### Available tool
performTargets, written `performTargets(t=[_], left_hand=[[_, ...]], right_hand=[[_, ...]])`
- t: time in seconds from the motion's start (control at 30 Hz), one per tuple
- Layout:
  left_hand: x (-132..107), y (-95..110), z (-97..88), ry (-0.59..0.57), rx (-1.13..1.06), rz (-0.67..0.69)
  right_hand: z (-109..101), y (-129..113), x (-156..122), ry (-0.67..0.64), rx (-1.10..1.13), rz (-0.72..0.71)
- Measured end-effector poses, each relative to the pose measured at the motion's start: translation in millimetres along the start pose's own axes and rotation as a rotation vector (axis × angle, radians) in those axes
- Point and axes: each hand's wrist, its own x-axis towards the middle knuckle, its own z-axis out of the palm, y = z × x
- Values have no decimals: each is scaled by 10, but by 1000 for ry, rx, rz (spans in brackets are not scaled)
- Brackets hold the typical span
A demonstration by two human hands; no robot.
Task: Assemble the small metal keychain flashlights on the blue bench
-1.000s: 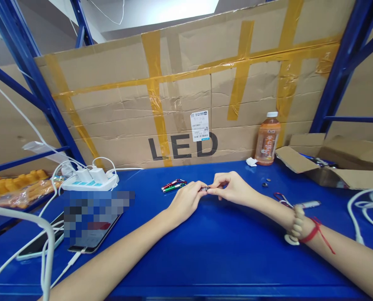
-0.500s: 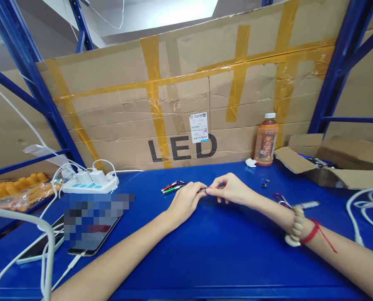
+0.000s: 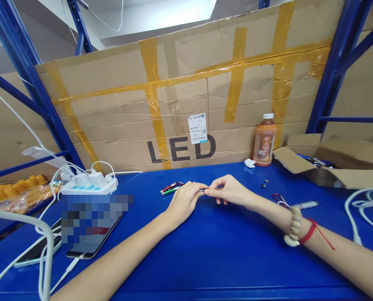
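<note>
My left hand (image 3: 184,203) is closed, palm down, over the middle of the blue tabletop. The fingertips of my right hand (image 3: 228,190) meet it in a pinch. Between the two hands shows a sliver of a small dark and silvery piece (image 3: 201,190); fingers cover the rest, so its kind cannot be made out. Just behind my left hand lie a slim red metal tube (image 3: 170,186) and a slim green metal tube (image 3: 170,191), side by side, their right ends partly covered by the hand. A beaded bracelet and red string circle my right wrist.
Right of my hands lie small dark bits (image 3: 263,185), a red carabiner (image 3: 279,200) and a silvery slim item (image 3: 307,205). Behind stand a drink bottle (image 3: 264,142) and an open carton (image 3: 333,177). Leftward are a power strip (image 3: 89,188), phones (image 3: 95,246) and white cables.
The view has shifted slightly. My right fingertips cover more of the small piece, so less of it shows between the hands. Otherwise both hands keep their places.
</note>
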Motion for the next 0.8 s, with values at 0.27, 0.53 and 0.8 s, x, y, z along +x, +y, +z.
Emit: performTargets(t=[0.27, 0.53, 0.8], left_hand=[[13, 4, 6, 26, 2, -38], [13, -2, 40, -2, -22, -90], [17, -11, 55, -24, -37, -101]], right_hand=[[48, 15, 14, 56, 3, -16], [53, 112, 56, 59, 2, -72], [91, 149, 88, 79, -9, -57]])
